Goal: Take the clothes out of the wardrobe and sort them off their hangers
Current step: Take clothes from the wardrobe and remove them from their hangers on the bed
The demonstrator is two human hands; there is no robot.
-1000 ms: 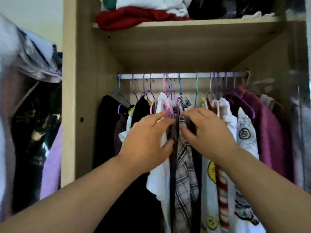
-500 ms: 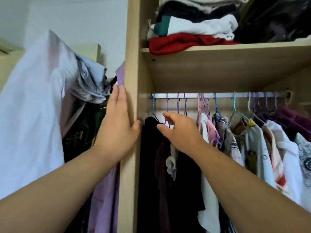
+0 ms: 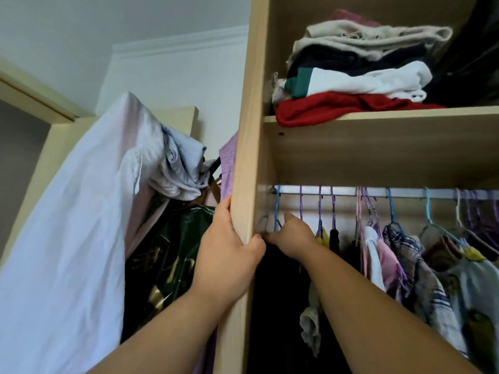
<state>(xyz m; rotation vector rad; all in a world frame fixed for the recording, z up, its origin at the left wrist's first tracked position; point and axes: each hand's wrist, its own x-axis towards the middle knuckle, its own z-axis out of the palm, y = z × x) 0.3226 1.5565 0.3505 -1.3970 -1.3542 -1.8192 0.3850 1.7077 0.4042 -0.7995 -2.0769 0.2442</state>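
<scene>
The wardrobe's metal rail (image 3: 405,192) carries several coloured hangers with clothes. Farthest left hangs a black garment (image 3: 280,292) on a blue hanger (image 3: 276,209). My right hand (image 3: 293,238) reaches to that garment's top, just under the hanger's hook, with its fingers curled at the fabric. My left hand (image 3: 226,255) grips the wardrobe's side panel (image 3: 245,130), fingers on the outer face and thumb round the front edge. To the right hang a pink garment (image 3: 388,260) and a plaid shirt (image 3: 421,265).
A shelf (image 3: 378,122) above the rail holds folded clothes, a red one (image 3: 324,109) at the bottom. Left of the wardrobe, a white cloth (image 3: 67,238) drapes over more hanging things, among them a dark green bag (image 3: 172,252).
Both hands left the middle clothes. My left hand went to the side panel and now wraps its edge. My right hand slid left to the black garment by the panel. The view tilted up.
</scene>
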